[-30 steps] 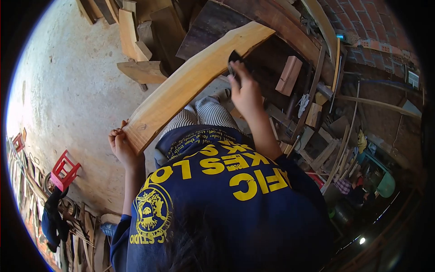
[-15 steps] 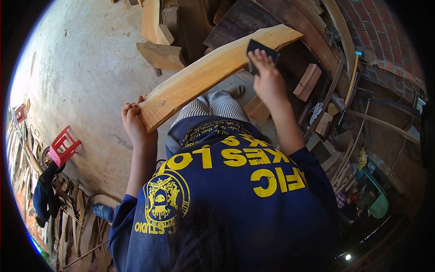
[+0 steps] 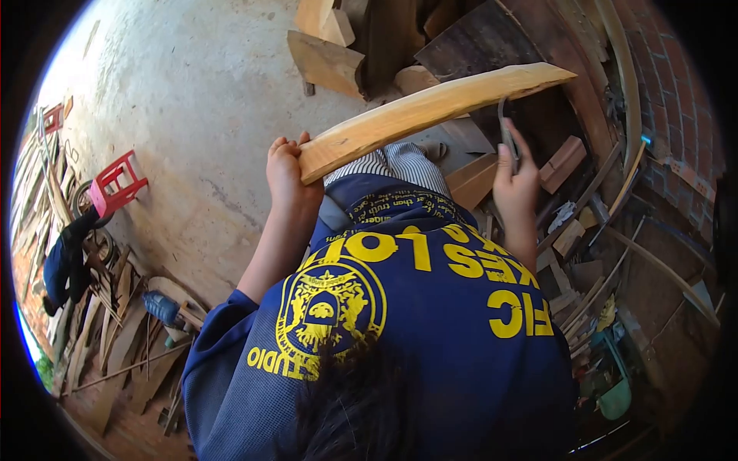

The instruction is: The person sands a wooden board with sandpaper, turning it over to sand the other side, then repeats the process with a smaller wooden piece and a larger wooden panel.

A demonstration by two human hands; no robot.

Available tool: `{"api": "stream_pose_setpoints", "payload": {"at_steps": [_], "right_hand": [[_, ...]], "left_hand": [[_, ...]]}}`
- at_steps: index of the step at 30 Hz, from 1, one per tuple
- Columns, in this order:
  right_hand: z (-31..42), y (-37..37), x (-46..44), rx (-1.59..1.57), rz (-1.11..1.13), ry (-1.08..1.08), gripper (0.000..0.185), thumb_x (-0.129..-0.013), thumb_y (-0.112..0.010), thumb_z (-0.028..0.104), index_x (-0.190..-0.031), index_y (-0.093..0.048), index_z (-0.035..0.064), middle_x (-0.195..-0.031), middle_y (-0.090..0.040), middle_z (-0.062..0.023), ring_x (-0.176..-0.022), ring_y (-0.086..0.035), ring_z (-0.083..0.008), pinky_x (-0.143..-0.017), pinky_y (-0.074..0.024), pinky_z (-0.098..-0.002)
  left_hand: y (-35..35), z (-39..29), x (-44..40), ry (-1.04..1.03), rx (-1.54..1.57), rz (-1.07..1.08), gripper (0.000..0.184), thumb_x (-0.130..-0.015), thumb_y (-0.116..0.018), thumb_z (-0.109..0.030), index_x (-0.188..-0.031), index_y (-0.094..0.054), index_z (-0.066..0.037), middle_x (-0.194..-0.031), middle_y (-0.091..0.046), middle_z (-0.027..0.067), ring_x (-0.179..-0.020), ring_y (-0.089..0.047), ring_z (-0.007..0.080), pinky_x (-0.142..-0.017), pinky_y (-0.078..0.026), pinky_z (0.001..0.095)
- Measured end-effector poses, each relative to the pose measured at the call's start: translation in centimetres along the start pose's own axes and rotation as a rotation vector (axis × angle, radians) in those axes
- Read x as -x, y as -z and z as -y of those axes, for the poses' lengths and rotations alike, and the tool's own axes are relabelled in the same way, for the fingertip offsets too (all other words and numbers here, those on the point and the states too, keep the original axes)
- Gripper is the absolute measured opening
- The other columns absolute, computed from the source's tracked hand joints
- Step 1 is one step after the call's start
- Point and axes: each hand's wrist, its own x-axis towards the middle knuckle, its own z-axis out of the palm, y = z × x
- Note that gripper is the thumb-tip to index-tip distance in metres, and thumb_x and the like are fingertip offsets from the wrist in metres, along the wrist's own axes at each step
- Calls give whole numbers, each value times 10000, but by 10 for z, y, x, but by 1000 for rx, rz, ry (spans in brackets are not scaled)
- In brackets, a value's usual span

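Observation:
My left hand [image 3: 289, 167] is closed around the near left end of a long, slightly curved wooden board [image 3: 430, 105], its fingertips showing over the top edge. The board is raised above my lap and tilted, so its narrow edge faces me. My right hand [image 3: 516, 178] pinches a thin, dark, bent sheet that looks like sandpaper [image 3: 504, 117], seen nearly edge-on. The sheet's upper end is at the board's lower edge, near the far right end; whether it touches the wood I cannot tell.
Cut wood pieces [image 3: 327, 63] lie on the concrete floor [image 3: 184, 100] ahead. A reddish block [image 3: 562, 164] and offcuts lie to the right, below a brick wall [image 3: 661, 84]. A red plastic stool [image 3: 119, 184], a blue bottle [image 3: 161, 306] and wood strips are at the left.
My right hand has moved from the board's broad face to below its edge, with the sandpaper turned edge-on. The board has rolled to show its edge, and the view has shifted.

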Motion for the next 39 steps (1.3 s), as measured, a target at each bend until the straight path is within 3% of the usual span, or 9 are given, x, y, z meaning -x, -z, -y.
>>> {"api": "stream_pose_setpoints", "payload": {"at_steps": [1,4,8,11,20,25,30,37,39], "right_hand": [[-5,5,-1,29,-36,-40,326,-925,-510,88,-1242,-550,21,-1185,-612,-195,-1126,-586,-312,-925,-451,-342],[-32,25,-4,132,-110,-139,314,-935,-496,91,-1229,-551,-6,-1197,-604,-196,-1128,-585,-273,-922,-443,-338],[-30,38,-3,77,-152,-167,319,-934,-510,96,-1225,-548,-30,-1197,-606,-180,-1134,-574,-266,-948,-429,-344],[-9,24,-1,-7,-78,74,319,-925,-511,57,-1237,-557,6,-1243,-579,-179,-1202,-528,-279,-1000,-395,-350],[93,-53,5,-51,279,693,567,-570,-581,-85,-1115,-653,54,-1152,-635,-144,-1129,-584,-274,-1018,-427,-385],[1,-36,-15,7,128,556,399,-710,-548,-51,-1056,-684,94,-1058,-675,-120,-1013,-645,-252,-915,-508,-347],[-86,-8,-42,25,3,-47,371,-772,-584,-17,-1103,-669,125,-1100,-650,-123,-1022,-633,-257,-903,-512,-338],[98,-66,19,-321,375,736,565,-585,-621,-42,-1146,-635,26,-1171,-633,-143,-1120,-598,-245,-1033,-419,-379],[95,-58,12,-378,406,713,496,-648,-676,6,-1142,-640,36,-1165,-638,-131,-1106,-607,-230,-1018,-435,-380]], "left_hand": [[1,0,1,-5,-7,28,199,-820,-375,91,-970,-393,-38,-865,-433,71,-1064,-547,305,-951,-466,412],[4,1,3,-43,-17,103,304,-794,-360,66,-1050,-389,-94,-954,-481,80,-1001,-547,275,-868,-477,490],[0,1,22,-129,-50,190,247,-821,-373,39,-1016,-386,-111,-1032,-550,157,-961,-546,276,-858,-494,442],[1,3,29,-175,-30,280,227,-833,-384,33,-1004,-386,-116,-1009,-552,158,-960,-550,278,-858,-498,417],[4,2,23,-359,-67,468,219,-777,-403,48,-954,-453,-70,-923,-527,81,-1039,-546,295,-994,-421,458],[14,7,10,-510,-121,683,227,-780,-389,81,-926,-423,-89,-898,-475,51,-958,-503,188,-1088,-315,479],[16,14,16,-566,-117,757,229,-767,-420,77,-921,-429,-93,-878,-461,22,-971,-497,199,-1087,-308,463],[1,-5,24,-541,-206,721,238,-772,-401,85,-918,-412,-103,-875,-464,36,-922,-493,169,-1091,-321,460],[-5,-3,27,-506,-133,731,234,-779,-405,84,-917,-416,-104,-871,-467,33,-919,-497,168,-1086,-329,453]]}}
